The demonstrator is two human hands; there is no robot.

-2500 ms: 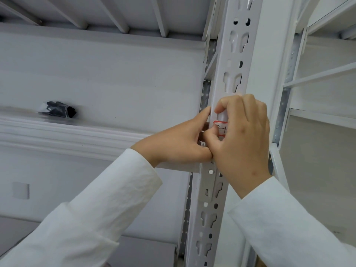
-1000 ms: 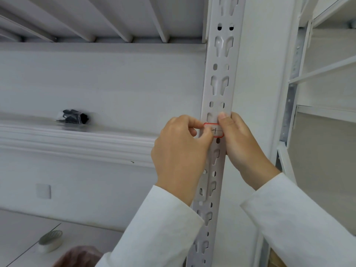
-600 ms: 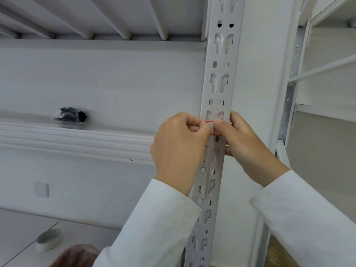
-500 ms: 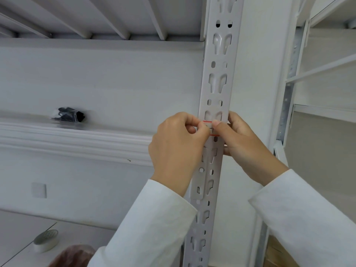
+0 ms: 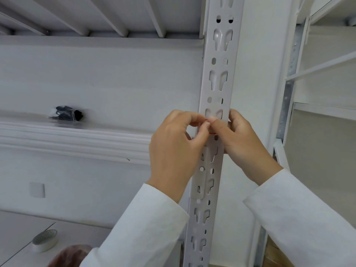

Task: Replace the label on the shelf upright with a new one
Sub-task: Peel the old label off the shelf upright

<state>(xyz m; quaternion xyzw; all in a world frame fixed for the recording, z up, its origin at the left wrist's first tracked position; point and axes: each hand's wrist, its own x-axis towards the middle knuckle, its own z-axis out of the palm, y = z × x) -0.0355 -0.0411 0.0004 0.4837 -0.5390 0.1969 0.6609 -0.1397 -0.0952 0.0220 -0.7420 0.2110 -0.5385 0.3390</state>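
A white perforated shelf upright [image 5: 215, 83] runs top to bottom through the middle of the head view. A small red-bordered label [image 5: 212, 133] lies on it at hand height, almost fully covered; only thin red edges show. My left hand [image 5: 173, 151] pinches the label's left end between thumb and forefinger. My right hand [image 5: 237, 139] presses its thumb across the label while its fingers wrap behind the upright. Both thumbs meet over the label.
A black bundle in clear plastic [image 5: 66, 113] lies on the white shelf beam [image 5: 77, 137] at left. A roll of white tape [image 5: 45, 240] sits on a surface at bottom left. More white shelving [image 5: 323, 70] stands at right.
One second ago the label's face showed between my thumbs. Both thumbs have since closed in over it, hiding all but its red edges. The view has shifted slightly.
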